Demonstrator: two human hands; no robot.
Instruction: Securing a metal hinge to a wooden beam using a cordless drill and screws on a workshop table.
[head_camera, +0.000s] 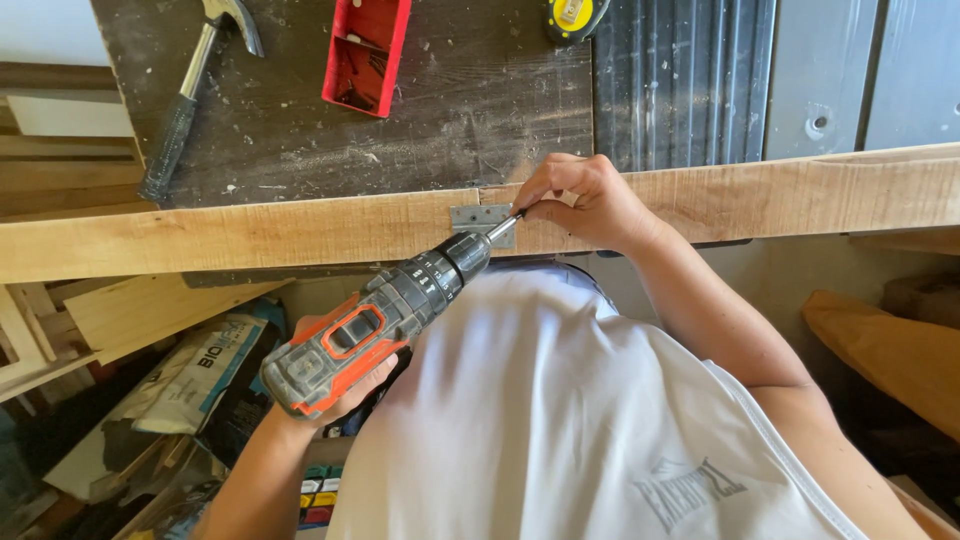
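I see my left hand (335, 385) clenched around the grip of a cordless drill (385, 325), a grey and black body with orange panels, tilted up so its bit meets a small grey metal bracket (481, 218) with screw holes. The bracket lies flat on the near face of a long pale wooden beam (250, 232), right where two lengths appear to butt together. My right hand (580, 200) rests on the beam just beside the bracket, its fingers (535, 196) pinched at the tip of the bit; whether they grip a screw I cannot tell. Behind the beam the dark, scuffed surface (400, 140) carries a hammer (195, 85), a red tray (366, 52) and a yellow tape measure (572, 17). Below to the left, wood offcuts (130, 310) and a printed sack (205, 375) lie piled on the floor.
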